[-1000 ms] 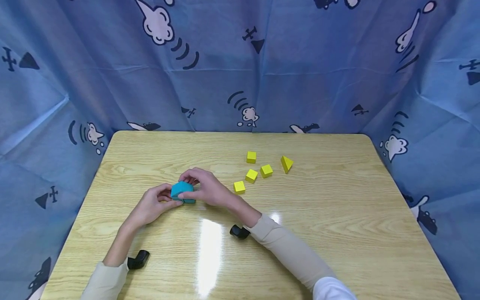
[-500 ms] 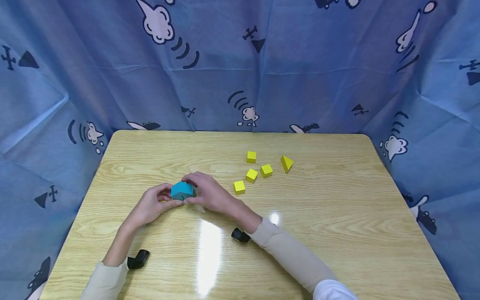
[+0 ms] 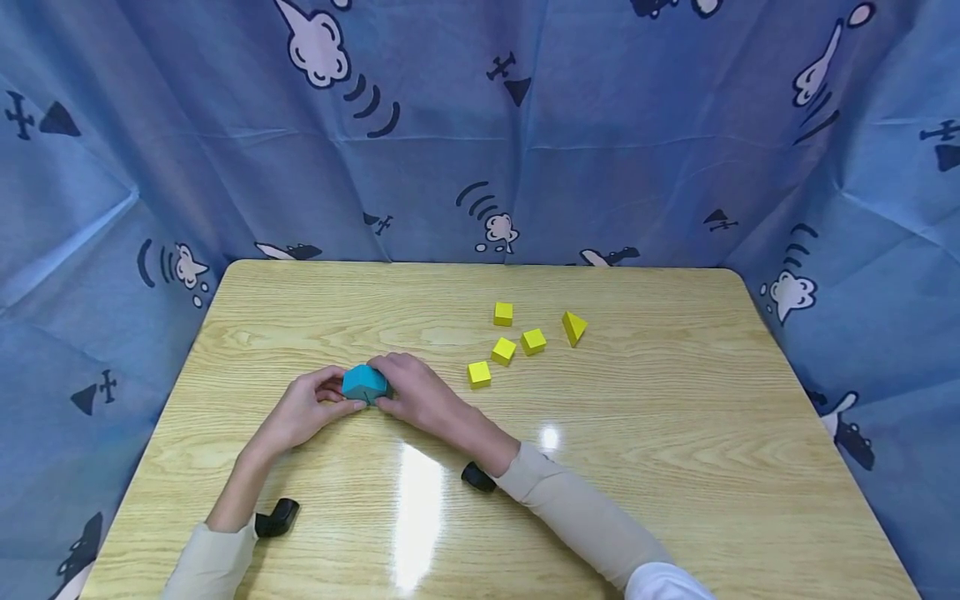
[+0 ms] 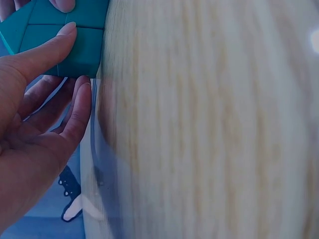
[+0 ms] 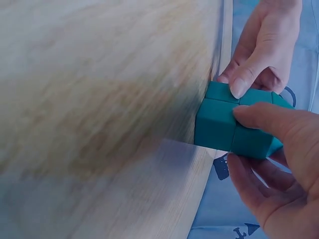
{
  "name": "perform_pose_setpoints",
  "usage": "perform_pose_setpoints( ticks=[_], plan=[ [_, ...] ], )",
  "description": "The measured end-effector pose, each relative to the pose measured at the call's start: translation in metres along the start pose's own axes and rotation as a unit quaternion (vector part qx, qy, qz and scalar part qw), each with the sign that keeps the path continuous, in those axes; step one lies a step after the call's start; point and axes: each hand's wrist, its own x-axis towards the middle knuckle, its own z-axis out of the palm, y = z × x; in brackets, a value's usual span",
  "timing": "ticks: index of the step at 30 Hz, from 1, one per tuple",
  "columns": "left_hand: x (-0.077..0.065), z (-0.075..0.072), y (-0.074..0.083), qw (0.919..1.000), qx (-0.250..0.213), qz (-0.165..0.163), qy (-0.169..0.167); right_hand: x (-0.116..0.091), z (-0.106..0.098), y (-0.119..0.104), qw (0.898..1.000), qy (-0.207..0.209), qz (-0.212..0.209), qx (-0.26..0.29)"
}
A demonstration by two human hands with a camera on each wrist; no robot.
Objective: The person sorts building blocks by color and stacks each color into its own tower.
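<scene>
Teal blocks stand together on the left part of the table, cubes below and sloped pieces forming a peak on top. From the left, my left hand pinches the stack, its thumb on the near face and its fingers behind. My right hand grips the right side the same way. In the right wrist view, narrow seams divide the teal cubes, and both thumbs press on one face. The left wrist view shows the left thumb on the lower cube; the top of the stack is partly cut off there.
Several yellow cubes and a yellow triangular block lie right of the hands on the wooden table. Black devices sit by the wrists, one beside the left sleeve. A blue patterned curtain surrounds the table's back and sides.
My right hand has slid back to the right, its thumb moving from across the near face to the right edge. The teal pieces, earlier offset on the right, now line up. The left hand stays.
</scene>
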Motion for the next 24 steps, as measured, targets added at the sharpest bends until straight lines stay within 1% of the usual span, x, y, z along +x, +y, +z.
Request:
perform_pose_setpoints(
  ticks=[4, 11, 15, 19, 24],
  plan=[
    [0.000, 0.000, 0.001, 1.0000, -0.001, 0.003, -0.002, -0.001, -0.001, -0.001, 1.000, 0.000, 0.000, -0.006],
    [-0.001, -0.005, 0.005, 0.9999, 0.003, -0.007, -0.006, -0.002, 0.000, 0.000, 1.000, -0.003, -0.001, -0.009],
    [-0.002, -0.008, 0.009, 1.0000, -0.001, 0.000, -0.003, -0.002, 0.000, 0.000, 1.000, -0.003, -0.002, -0.009],
    [-0.001, -0.009, 0.011, 0.9999, 0.007, 0.011, 0.000, -0.001, 0.000, 0.001, 1.000, -0.001, -0.002, -0.012],
    [0.001, -0.009, 0.011, 0.9999, 0.009, 0.010, -0.001, -0.002, 0.000, 0.003, 1.000, -0.003, -0.004, -0.014]
  ],
)
